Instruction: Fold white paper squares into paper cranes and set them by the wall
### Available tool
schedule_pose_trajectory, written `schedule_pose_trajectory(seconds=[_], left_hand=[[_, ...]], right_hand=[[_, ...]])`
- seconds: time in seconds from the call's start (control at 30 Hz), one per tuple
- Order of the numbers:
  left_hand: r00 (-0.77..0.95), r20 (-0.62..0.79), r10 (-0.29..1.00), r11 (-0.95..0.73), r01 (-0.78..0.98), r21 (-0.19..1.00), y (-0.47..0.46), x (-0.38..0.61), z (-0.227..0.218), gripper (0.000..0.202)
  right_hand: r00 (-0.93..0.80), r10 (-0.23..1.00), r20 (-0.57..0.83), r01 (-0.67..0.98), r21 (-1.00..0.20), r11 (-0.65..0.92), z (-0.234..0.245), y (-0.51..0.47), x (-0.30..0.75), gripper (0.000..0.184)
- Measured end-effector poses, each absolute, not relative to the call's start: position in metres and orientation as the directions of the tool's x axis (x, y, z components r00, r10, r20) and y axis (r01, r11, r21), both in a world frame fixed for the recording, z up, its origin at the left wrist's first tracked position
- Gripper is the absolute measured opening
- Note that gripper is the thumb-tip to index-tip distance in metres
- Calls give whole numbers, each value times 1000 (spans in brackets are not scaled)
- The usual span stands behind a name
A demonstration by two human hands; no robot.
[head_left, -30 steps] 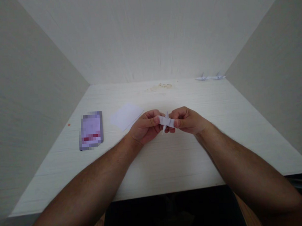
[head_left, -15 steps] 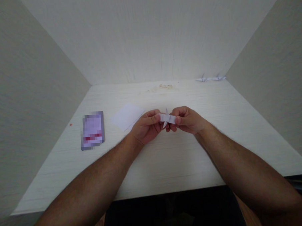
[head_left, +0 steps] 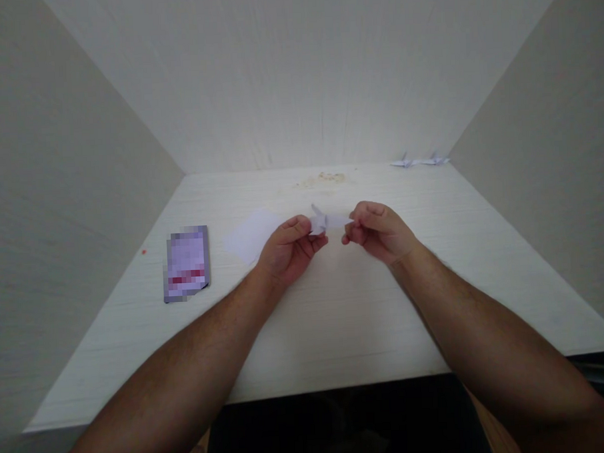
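Note:
A small white origami crane (head_left: 322, 222) is held above the table between my two hands. My left hand (head_left: 287, 249) pinches one wing between thumb and fingers. A pointed end sticks up beside that thumb. The other wing stretches out flat to the right, and my right hand (head_left: 379, 231) has its thumb and forefinger closed at that wing's tip. The remaining fingers of my right hand are curled. Behind my left hand, white paper sheets (head_left: 252, 234) lie on the table, partly covered by the hand.
Two more white folded cranes (head_left: 420, 162) stand at the back right by the wall. A blurred-out, purplish flat object (head_left: 187, 263) lies at the left. Pale brown marks (head_left: 330, 178) spot the back of the white table (head_left: 337, 345). Walls enclose its back and sides.
The crane has turned and shifted slightly left and up with my left hand. My right hand has moved right and away from the crane's body, out to the wing's tip.

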State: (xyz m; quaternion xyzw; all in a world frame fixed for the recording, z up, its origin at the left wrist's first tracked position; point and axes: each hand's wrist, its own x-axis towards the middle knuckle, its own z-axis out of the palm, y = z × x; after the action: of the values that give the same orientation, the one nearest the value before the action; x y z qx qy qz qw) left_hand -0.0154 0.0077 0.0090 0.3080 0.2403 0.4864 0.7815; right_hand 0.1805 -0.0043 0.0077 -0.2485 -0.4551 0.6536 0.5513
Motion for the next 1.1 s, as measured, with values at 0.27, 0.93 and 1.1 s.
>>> schedule_pose_trajectory(seconds=[0.27,0.93,1.1], left_hand=[[257,-4,967,121,-442,889,9,-7,-1,23],[540,107,835,181,-453,873,6,-8,-1,26],[617,192,763,206,-513,833,5,-8,3,23]], right_hand=[[-55,999,0,-298,-954,-16,4,3,176,36],[-258,966,9,-362,-928,-88,10,-7,169,36],[-359,932,55,-409,-907,-104,11,-10,169,36]])
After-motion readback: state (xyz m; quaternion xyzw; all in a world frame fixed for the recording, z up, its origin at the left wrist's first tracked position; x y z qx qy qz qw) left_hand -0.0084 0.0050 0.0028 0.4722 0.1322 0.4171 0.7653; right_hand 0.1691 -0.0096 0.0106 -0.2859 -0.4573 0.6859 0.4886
